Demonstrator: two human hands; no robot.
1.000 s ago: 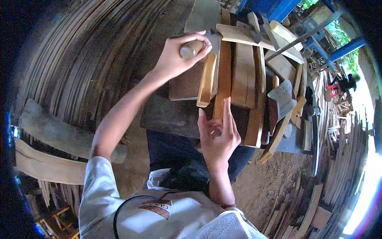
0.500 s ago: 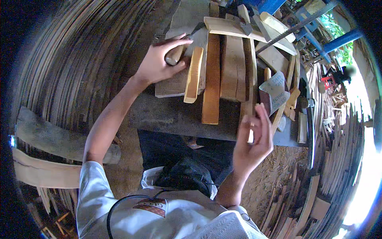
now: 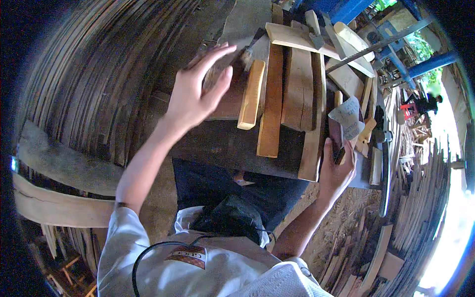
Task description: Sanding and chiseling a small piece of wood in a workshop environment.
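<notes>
My left hand [image 3: 195, 94] is held over the left part of the dark bench, fingers stretched out and thumb apart, with nothing in it. Just beyond its fingertips lies a tool with a rounded wooden handle [image 3: 246, 55] and a dark blade; the hand partly hides it. Between the thumb and fingers of my right hand [image 3: 340, 171] is the near end of a curled piece of sandpaper [image 3: 349, 119], grey-backed with a reddish-brown face. To the left of the sandpaper lie a short pale wood strip [image 3: 251, 94], a longer orange-brown strip [image 3: 270, 109] and a wider brown board [image 3: 298, 89].
A long narrow strip [image 3: 309, 153] reaches the front edge of the bench [image 3: 217, 148]. A pale piece [image 3: 292, 37] lies crosswise at the back. A saw blade [image 3: 381, 43] slants over the far right. Stacked boards [image 3: 89, 74] rise at left; a person [image 3: 428, 104] sits far right.
My left hand has let go of the wooden-handled tool and opened beside it. My right hand has moved right and forward, from empty air to the sandpaper.
</notes>
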